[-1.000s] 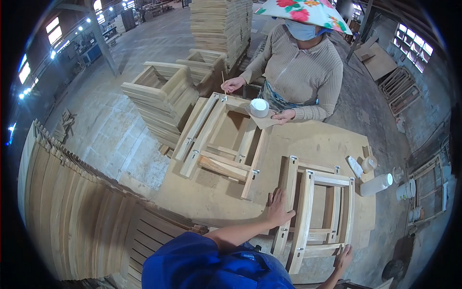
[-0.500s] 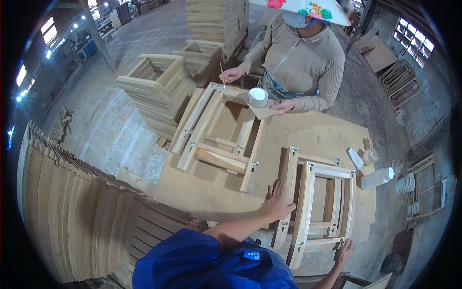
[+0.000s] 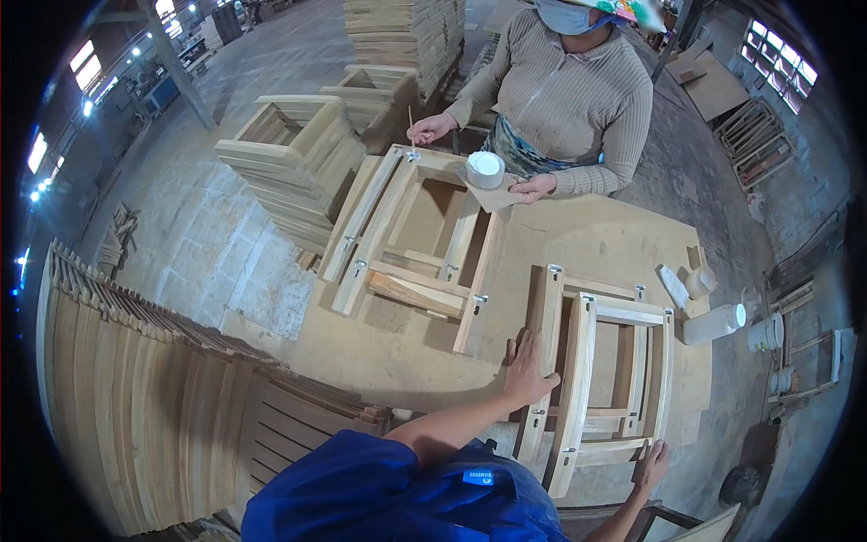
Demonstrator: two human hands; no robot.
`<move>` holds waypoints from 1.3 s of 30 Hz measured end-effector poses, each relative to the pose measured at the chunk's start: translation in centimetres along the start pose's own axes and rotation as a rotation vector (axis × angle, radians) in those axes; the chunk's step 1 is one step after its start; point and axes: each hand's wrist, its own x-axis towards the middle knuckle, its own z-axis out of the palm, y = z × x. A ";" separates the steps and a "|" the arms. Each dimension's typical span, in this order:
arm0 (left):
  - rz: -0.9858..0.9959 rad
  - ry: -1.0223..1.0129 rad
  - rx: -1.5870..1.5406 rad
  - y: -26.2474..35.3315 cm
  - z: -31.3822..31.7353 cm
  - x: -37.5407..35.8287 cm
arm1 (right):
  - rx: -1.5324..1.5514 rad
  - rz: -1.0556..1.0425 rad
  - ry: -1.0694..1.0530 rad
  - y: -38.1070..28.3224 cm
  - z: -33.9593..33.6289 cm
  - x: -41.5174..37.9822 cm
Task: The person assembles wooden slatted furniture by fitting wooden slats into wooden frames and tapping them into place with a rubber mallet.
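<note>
Two pale wooden frames (image 3: pixel 585 361), with metal fittings at their joints, lie stacked and offset before me. My left hand (image 3: pixel 528 372) is at the left rail of the lower one, its thumb across the rail and its fingers along the outer side. At the lower right corner, my right hand (image 3: pixel 652 464) holds the stack's edge, its fingers partly hidden. Across the table, a co-worker's hand (image 3: pixel 432 128) holds a thin stick (image 3: pixel 411 122) over a fitting on another group of wooden frames (image 3: pixel 384 244). Their other hand (image 3: pixel 535 188) supports a board with a cup of white substance (image 3: pixel 485 170).
Frames stand piled beyond the table (image 3: pixel 433 372), in one stack (image 3: pixel 302 172) and a taller one (image 3: pixel 406 45). Curved wooden slats (image 3: pixel 144 388) fill the left side. A white bottle (image 3: pixel 713 325), a tube (image 3: pixel 672 285) and a roll (image 3: pixel 701 282) sit at the table's right edge.
The view has shifted slightly, so the co-worker and table sit a little differently. Both my hands keep their places on the frames. The stick's tip stays close to the same fitting.
</note>
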 end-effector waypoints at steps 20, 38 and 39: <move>0.023 0.013 0.014 -0.2 0.4 -0.4 | -0.024 0.031 0.055 1.1 0.3 -0.3; 0.019 0.036 0.023 -0.1 0.6 -0.2 | 0.013 -0.014 0.070 1.3 0.6 -0.1; 0.011 0.024 0.027 0.1 0.7 -0.5 | -0.001 0.021 0.020 1.9 0.4 -0.1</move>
